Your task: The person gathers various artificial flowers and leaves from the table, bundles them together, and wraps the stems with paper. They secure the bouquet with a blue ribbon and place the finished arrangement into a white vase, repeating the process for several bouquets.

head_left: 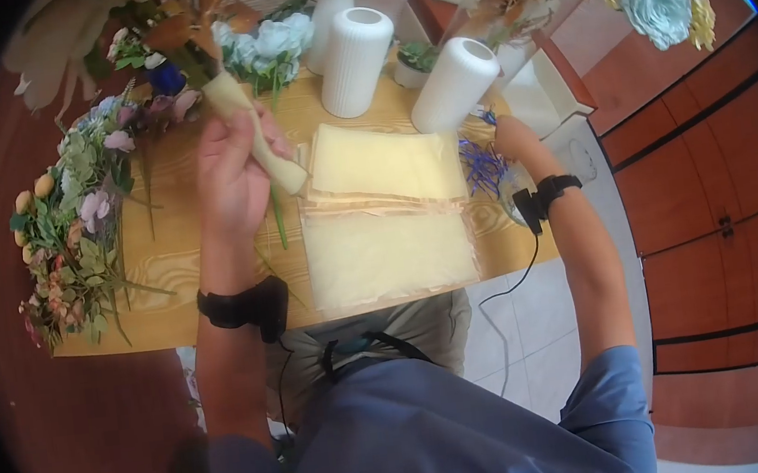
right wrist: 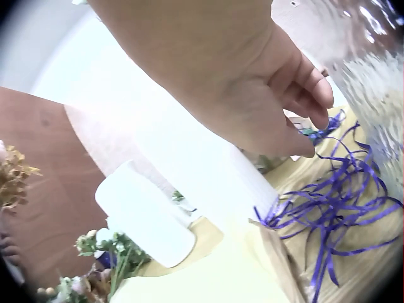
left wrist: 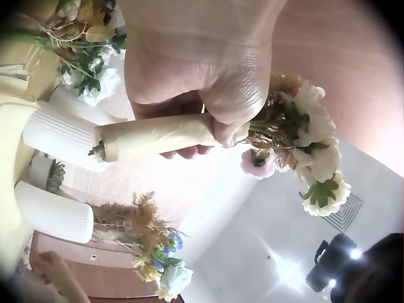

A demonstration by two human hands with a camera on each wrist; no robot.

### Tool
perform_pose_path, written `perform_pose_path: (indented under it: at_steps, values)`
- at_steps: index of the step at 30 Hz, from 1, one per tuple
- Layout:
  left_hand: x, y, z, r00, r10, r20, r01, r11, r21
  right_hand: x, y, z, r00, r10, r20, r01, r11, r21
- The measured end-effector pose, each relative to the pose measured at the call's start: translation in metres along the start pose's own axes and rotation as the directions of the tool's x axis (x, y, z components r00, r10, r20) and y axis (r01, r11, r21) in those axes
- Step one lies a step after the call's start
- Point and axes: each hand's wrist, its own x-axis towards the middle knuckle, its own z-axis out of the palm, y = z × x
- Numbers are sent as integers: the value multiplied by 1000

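Paper (head_left: 280, 167), pale yellow and wound around the lower stems of a bouquet (left wrist: 320, 159), is forming a narrow tube that the left hand (head_left: 232, 173) is gripping above the left part of the desk (head_left: 179, 248). The fingers are curling around the tube while the thumb is pressing on it. Stem ends (left wrist: 96, 151) are poking out of its lower end; white and pink blossoms are spreading past the other.

The right hand (head_left: 519, 140) is reaching over the desk's right side, next to a tangle of purple ribbons (head_left: 483, 170). Its fingers are bending loosely, and a gap is showing between thumb and fingertips; whether a fingertip is touching a ribbon is hard to tell. A clear, rippled vessel (right wrist: 379, 101) is showing just beside the ribbons.

Between the two arms, yellow sheets (head_left: 391, 258) are lying in overlapping layers. Beyond them, a ribbed white vase (head_left: 359, 63) is standing near another white vase (head_left: 457, 83), with a third white vase (head_left: 334, 6) behind. A small potted plant (head_left: 416, 57) is sitting between the nearer two. Pale blue flowers (head_left: 271, 45) are resting left of the vases, and mixed artificial flowers (head_left: 94, 208) are lining the desk's left edge.
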Motion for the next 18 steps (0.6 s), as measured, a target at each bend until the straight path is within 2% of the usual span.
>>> perform_pose_path:
  at_steps: [1,5,7,8,10,12,14,16,18]
  values:
    - [-1,0,1,1000,-14,-10,15,1000,7,-1,-2,-1,999,26,34,-29,996,84]
    - [1,-5,-3,1000,-4,-31,3,999,-33,-3,0,-38,998,47,-34,-47,999,-4]
    - [4,-10,-5,1000,16,-10,-17,999,-30,-17,-1,-70,957,-107,-268,125,991,51]
    - [5,-11,-3,1000,24,-2,-25,999,-33,-23,-2,-82,955,-107,-278,124,991,46]
    - [3,-11,-1,996,-11,-90,7,999,-40,-39,-9,-98,890,-47,-454,193,940,281]
    - [2,-11,-3,994,-14,-110,12,1000,-17,-58,-18,-118,859,-88,-504,225,950,217]
    - [2,-12,-4,992,-20,-128,21,1000,6,-75,-28,-136,847,-51,-529,234,930,284]
    - [3,-11,-7,998,-38,-39,40,998,48,-83,-31,-146,832,-67,-550,300,889,345]
    - [4,-19,-6,997,-31,-70,31,1000,-6,-92,-44,-155,819,-89,-566,475,658,584]
